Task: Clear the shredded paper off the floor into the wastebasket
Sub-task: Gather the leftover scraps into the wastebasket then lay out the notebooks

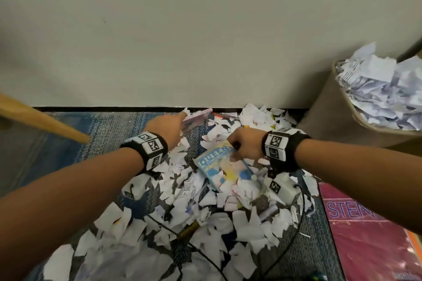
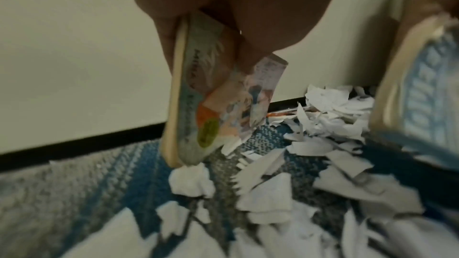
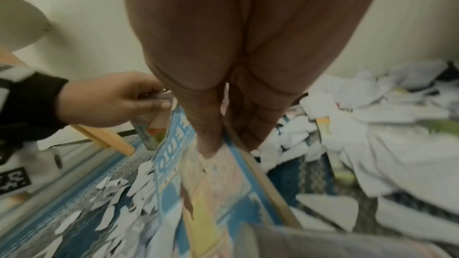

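Both hands grip books, the left hand a pink book and the right hand a blue book, while shredded paper mostly covers the floor beside the heaped wastebasket, so much remains.

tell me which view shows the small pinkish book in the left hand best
The left wrist view: the small pinkish paperback book fills the centre, cover and page edge visible, pinched by the left hand. The head view shows only a blurred sliver beyond the knuckles. The right wrist view shows its lower corner under the fingers.
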Tool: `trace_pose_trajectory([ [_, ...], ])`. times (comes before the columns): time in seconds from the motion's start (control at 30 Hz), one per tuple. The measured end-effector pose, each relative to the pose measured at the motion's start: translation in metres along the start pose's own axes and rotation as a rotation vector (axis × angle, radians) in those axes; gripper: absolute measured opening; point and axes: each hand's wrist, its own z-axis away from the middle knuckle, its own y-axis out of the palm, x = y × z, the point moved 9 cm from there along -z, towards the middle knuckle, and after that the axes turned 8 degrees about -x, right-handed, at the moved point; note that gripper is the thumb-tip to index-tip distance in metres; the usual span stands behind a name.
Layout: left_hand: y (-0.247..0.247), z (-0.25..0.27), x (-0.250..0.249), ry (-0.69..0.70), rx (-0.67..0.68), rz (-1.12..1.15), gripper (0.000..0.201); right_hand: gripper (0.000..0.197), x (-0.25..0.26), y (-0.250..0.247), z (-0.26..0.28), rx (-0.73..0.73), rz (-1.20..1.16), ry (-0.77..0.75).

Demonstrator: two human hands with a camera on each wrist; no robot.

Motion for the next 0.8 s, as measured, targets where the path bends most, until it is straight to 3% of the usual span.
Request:
trace_pose_trajectory([
  [0.1,-0.013,0.006,0.011,0.009,-0.076,-0.022,0.041,0.019,0.001,-0.032,-0.005,-0.163,-0.085,-0.015],
  [0.23,-0.006,0.008,0.049,-0.412,-0.062,0.624,0.03,0.015,-0.012,-0.063,-0.015,-0.397,-0.315,0.03],
  [0.4,-0.002,0.005,0.027,-0.549,0.003,1.192,0.027,0.031,-0.022,-0.049,-0.03,-0.39,-0.95,0.158],
  [0.47,-0.003,0.004,0.018,-0.567,-0.004,1.315,0.024,0.034,-0.016,-0.042,-0.032,-0.375,-1.12,0.182],
  [0.5,-0.004,0.005,0.012,-0.563,0.022,1.365,0.031,0.033,-0.014,-0.039,-0.032,-0.366,-1.176,0.202],
  [0.57,-0.002,0.004,-0.001,-0.517,0.086,1.4,0.062,0.031,-0.012,-0.032,-0.033,-0.344,-1.252,0.247],
  [0.6,-0.003,0.003,-0.006,-0.468,0.092,1.353,0.067,0.03,-0.013,-0.03,-0.035,-0.337,-1.274,0.26],
  [0.7,-0.004,-0.002,-0.01,-0.34,0.027,1.072,0.058,0.026,-0.016,-0.022,-0.039,-0.3,-1.248,0.251],
  [0.8,-0.004,-0.001,-0.012,-0.263,-0.032,0.853,0.037,0.035,-0.041,-0.012,-0.04,-0.278,-1.026,0.329],
])
